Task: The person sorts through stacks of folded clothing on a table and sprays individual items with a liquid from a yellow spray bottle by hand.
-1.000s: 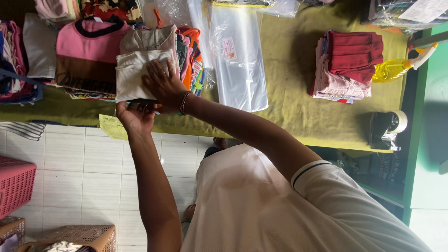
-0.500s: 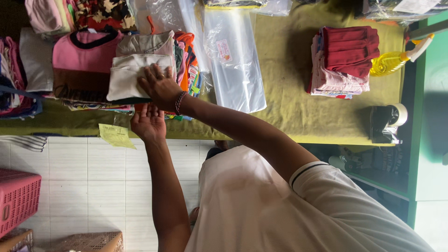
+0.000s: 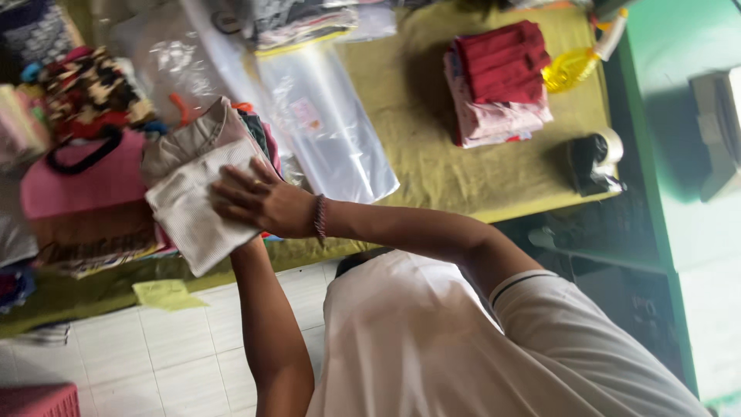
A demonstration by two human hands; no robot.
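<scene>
A folded cream garment (image 3: pixel 197 212) is pressed flat under the right hand (image 3: pixel 258 202), fingers spread. The left hand is hidden beneath the stack; its fingers cannot be told. Squaring the stack is judged next.

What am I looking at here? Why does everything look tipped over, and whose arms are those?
This picture comes from a small camera worn on a person's head, looking down, so the view is tilted. The arms belong to that person, in a white shirt.

The right hand, with a bead bracelet on its wrist, lies flat on top of a folded cream garment. The left arm reaches up under that garment, so the left hand is hidden and I cannot tell what it grips.

The garment sits on a pile of folded clothes on a table with an olive-green cloth. Beside it lie clear plastic bags. Farther away are a stack of red and pink clothes, a yellow spray bottle and a tape dispenser.
</scene>
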